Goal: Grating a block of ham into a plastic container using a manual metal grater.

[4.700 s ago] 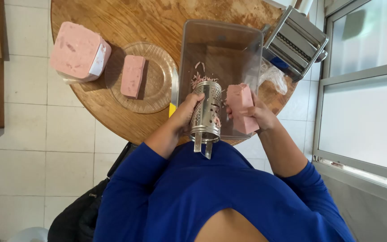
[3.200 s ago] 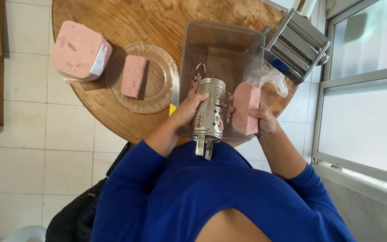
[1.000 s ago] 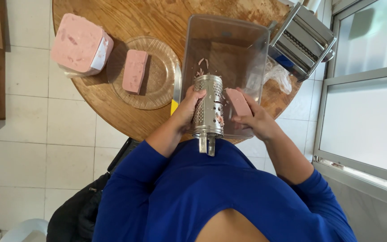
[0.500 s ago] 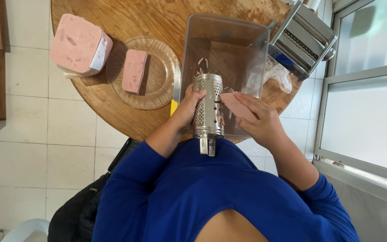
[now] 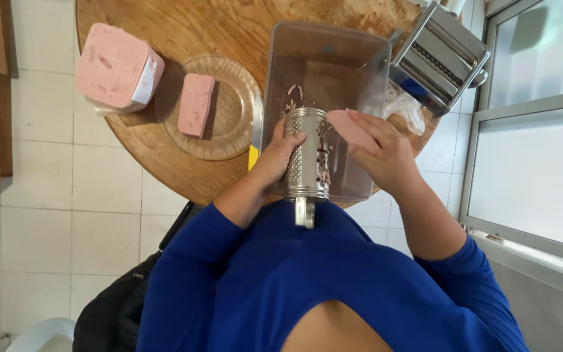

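pink piece point(image 5: 352, 128) mostly under right hand point(image 5: 386, 156), metal machine point(image 5: 439, 57) cut off by edge

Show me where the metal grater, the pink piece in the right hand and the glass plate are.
metal grater point(image 5: 307, 160), head view, on its perforated side wall.
pink piece point(image 5: 348, 128), head view, on its exposed top face.
glass plate point(image 5: 230, 116), head view, on its bare right part.

Round wooden table point(image 5: 210, 26) before me, big pink meat block point(image 5: 117, 66) at its edge, smaller pink slab point(image 5: 196, 104) on a glass plate point(image 5: 236, 124), metal pasta machine point(image 5: 439, 55), window point(image 5: 542, 124) beside me.
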